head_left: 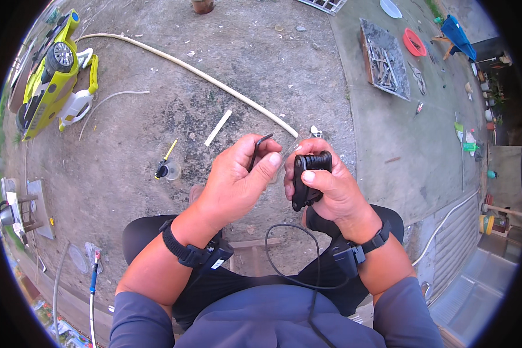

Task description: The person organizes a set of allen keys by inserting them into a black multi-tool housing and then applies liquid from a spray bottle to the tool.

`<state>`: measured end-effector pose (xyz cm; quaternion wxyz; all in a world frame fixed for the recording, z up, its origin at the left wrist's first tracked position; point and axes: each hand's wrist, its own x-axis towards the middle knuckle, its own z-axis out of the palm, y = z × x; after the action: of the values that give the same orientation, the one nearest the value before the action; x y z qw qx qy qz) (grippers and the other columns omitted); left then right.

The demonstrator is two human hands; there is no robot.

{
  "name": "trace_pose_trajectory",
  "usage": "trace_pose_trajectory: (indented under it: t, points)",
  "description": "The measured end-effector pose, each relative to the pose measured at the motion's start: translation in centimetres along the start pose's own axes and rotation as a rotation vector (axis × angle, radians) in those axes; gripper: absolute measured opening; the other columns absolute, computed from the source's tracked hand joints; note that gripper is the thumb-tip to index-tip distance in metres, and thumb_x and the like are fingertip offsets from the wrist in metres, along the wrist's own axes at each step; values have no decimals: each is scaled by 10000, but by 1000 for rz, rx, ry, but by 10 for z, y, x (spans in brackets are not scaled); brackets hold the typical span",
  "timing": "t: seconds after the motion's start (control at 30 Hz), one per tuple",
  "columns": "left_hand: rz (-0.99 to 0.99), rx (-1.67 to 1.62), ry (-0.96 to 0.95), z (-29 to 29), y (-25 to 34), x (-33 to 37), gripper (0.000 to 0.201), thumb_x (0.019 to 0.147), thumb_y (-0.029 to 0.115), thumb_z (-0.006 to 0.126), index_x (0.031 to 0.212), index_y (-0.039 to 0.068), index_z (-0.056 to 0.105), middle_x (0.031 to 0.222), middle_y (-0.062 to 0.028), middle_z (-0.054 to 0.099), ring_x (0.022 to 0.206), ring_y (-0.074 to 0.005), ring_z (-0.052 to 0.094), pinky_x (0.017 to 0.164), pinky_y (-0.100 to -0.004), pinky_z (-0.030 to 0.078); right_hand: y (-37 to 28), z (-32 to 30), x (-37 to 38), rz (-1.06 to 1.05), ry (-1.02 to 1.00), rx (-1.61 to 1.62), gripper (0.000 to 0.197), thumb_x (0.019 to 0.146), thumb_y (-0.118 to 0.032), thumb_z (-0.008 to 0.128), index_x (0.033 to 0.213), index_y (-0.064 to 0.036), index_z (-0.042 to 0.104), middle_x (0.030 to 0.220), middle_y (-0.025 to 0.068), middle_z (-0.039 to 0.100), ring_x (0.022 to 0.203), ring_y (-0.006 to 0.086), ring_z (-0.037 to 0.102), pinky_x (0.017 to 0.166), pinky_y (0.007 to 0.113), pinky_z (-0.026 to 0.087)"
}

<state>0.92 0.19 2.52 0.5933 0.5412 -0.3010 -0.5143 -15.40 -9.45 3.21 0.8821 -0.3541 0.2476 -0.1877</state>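
Note:
In front of my lap, my left hand (pixel 243 174) pinches a slim black bent rod that looks like a hex key (pixel 259 149) between thumb and fingers. Close by on the right, my right hand (pixel 330 188) wraps round a black tool with side plates and a ribbed row between them, which looks like a folding hex key set (pixel 310 174). My right thumb lies across its side. The two hands are a small gap apart, and something clear shows between them, too faint to name.
A long pale pipe (pixel 197 72) lies on the concrete ahead, ending near my hands. A yellow-handled screwdriver (pixel 171 149), a pale strip (pixel 218 127) and a yellow toy car (pixel 55 75) are to the left. Far right stand a tray of metal pieces (pixel 401 81) and a red basin (pixel 414 42).

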Motion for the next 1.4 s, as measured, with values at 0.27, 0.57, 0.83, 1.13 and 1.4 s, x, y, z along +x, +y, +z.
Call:
trace_pose_trajectory:
  t: [0.27,0.57,0.83,1.13,1.4]
  points:
    - [160,403,-83,-10,6,-3,313,1012,260,453,1021,-15,603,819,-59,595,722,-108,560,648,-253,466,-4,-3,3,-23,-9,62,349,794,-60,640,1119,-109,523,886,116,602,755,234,612,674,362,517]
    - [-300,-306,-266,1,12,-14,364,1019,314,401,1019,4,593,797,-74,606,679,-143,577,642,-273,483,-6,-6,2,-66,43,-135,338,792,-49,641,1105,-90,522,912,91,605,814,180,593,705,321,496]
    - [-447,-663,-227,9,10,-16,397,1022,331,382,1054,-20,564,765,-139,608,655,-224,595,632,-310,490,-6,-5,2,-92,107,-324,319,787,-67,663,1080,-89,537,936,47,610,850,123,576,713,272,477]
    - [-428,-652,-231,10,9,-16,399,1022,342,387,1045,-14,567,752,-138,611,668,-233,610,642,-317,499,-4,-11,1,-76,94,-333,331,774,-53,681,1075,-91,547,979,42,606,895,130,580,755,275,479]
    - [-404,-598,-225,11,7,-16,395,1024,347,402,1003,1,592,760,-114,614,701,-210,608,702,-330,496,-4,-12,0,-49,72,-282,326,777,-42,673,1073,-80,545,1014,59,600,927,144,582,803,301,481]
